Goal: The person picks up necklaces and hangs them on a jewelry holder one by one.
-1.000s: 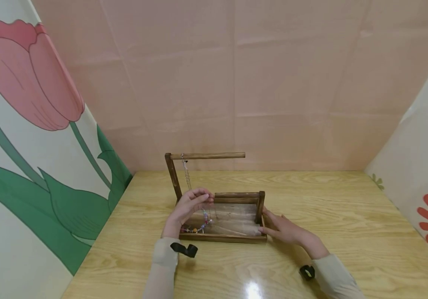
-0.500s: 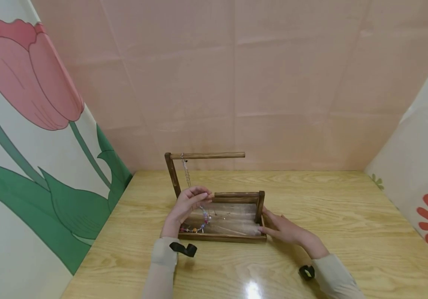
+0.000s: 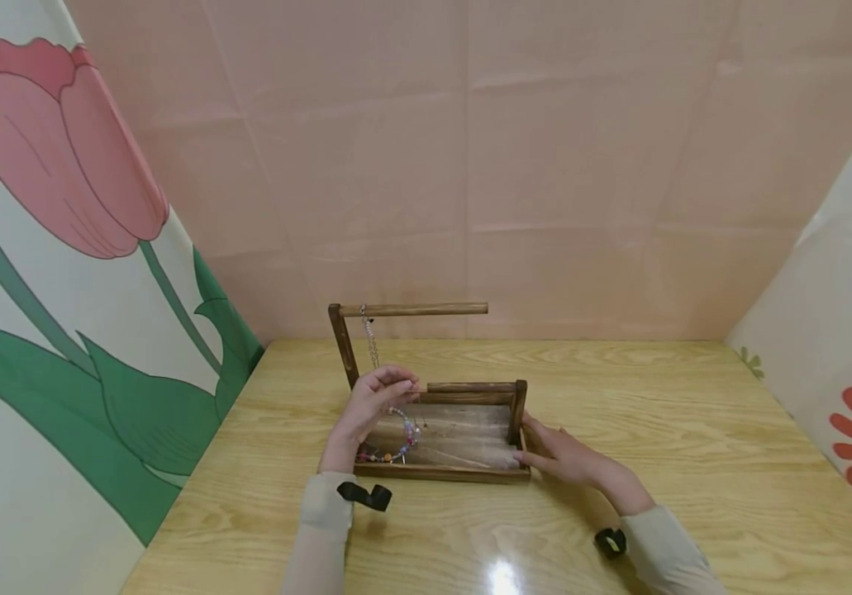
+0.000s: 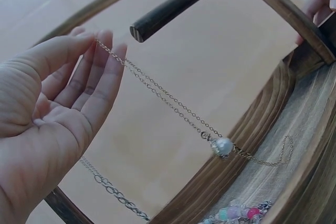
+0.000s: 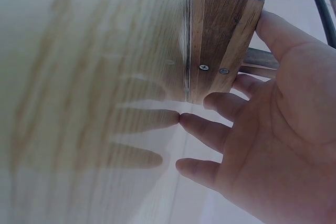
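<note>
Between thumb and fingertips, my left hand [image 3: 372, 405] pinches a fine chain necklace [image 4: 181, 109] by its top. Its two strands slant down to a white pearl pendant [image 4: 223, 146], and the tail of chain trails over the tray floor. The fingertips are just left of the free end of the lower bar [image 3: 473, 387] of a dark wooden jewelry stand [image 3: 444, 473]. My right hand [image 3: 563, 457] holds the stand's right end, thumb at the near rim and fingers round the far side. A colorful beaded bracelet [image 3: 408, 434] lies in the tray's left part.
The stand's upper bar [image 3: 433, 310] reaches right from its tall left post [image 3: 345, 347], its right end free. Another chain [image 3: 370, 339] hangs near that post. The wooden table [image 3: 656, 397] meets a pink backdrop [image 3: 544, 207] behind. Black straps [image 3: 366, 496] dangle at the wrists.
My left hand has shifted slightly up and to the left with the necklace, away from the lower bar's end. The right hand and the stand have stayed put.
</note>
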{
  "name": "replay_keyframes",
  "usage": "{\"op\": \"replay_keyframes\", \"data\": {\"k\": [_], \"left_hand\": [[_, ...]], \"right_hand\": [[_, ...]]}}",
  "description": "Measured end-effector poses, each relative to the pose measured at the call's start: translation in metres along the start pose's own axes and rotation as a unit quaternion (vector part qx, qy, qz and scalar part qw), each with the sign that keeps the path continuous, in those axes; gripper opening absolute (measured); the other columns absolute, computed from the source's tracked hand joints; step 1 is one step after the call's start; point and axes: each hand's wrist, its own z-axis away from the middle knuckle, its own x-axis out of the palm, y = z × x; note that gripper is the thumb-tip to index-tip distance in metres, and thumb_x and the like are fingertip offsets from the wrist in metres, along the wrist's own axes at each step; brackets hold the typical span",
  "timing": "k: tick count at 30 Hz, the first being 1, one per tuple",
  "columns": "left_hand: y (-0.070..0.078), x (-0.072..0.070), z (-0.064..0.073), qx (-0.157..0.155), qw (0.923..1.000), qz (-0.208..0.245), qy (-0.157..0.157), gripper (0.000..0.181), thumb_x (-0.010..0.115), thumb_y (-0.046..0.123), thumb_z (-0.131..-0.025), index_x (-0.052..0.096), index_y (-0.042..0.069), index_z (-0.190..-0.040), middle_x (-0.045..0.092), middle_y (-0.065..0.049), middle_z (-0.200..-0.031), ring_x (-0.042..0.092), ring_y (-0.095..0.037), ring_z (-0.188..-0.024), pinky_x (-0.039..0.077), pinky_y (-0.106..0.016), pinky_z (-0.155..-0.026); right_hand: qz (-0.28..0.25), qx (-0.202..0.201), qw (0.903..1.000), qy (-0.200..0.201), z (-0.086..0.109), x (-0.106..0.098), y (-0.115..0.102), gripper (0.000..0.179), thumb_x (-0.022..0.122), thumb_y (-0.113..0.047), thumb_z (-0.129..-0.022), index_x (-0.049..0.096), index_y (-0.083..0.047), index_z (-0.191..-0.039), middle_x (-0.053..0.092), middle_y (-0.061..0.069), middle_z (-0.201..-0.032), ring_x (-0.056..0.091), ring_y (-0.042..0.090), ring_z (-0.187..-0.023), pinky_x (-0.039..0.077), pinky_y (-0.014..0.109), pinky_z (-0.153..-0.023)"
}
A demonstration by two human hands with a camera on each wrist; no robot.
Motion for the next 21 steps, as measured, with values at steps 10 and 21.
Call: {"op": "replay_keyframes", "data": {"k": [10,21], "left_hand": [[0.000,-0.002,0.000,0.018,0.9992,-0.036,0.008,0.017,0.057,0.005,-0.091,0.058,-0.004,-0.105,0.066,-0.008,-0.103,0.066,-0.017,-0.092,0.048,-0.050,-0.090],[0.010,-0.002,0.002,0.010,0.9974,-0.062,0.036,0.027,0.059,0.004,-0.089,0.052,-0.014,-0.109,0.065,-0.009,-0.101,0.066,-0.018,-0.092,0.045,-0.051,-0.092]], "right_hand": [[0.003,-0.004,1.0000,0.002,0.000,0.000,0.000,0.078,0.045,-0.047,-0.095,0.006,-0.005,-0.149,0.015,0.018,-0.153,0.017,0.037,-0.139,0.004,0.063,-0.110],[0.007,-0.001,1.0000,0.003,0.000,0.000,0.000,0.079,0.044,-0.048,-0.095,0.007,-0.004,-0.149,0.015,0.019,-0.153,0.018,0.038,-0.138,0.004,0.064,-0.109]]}}
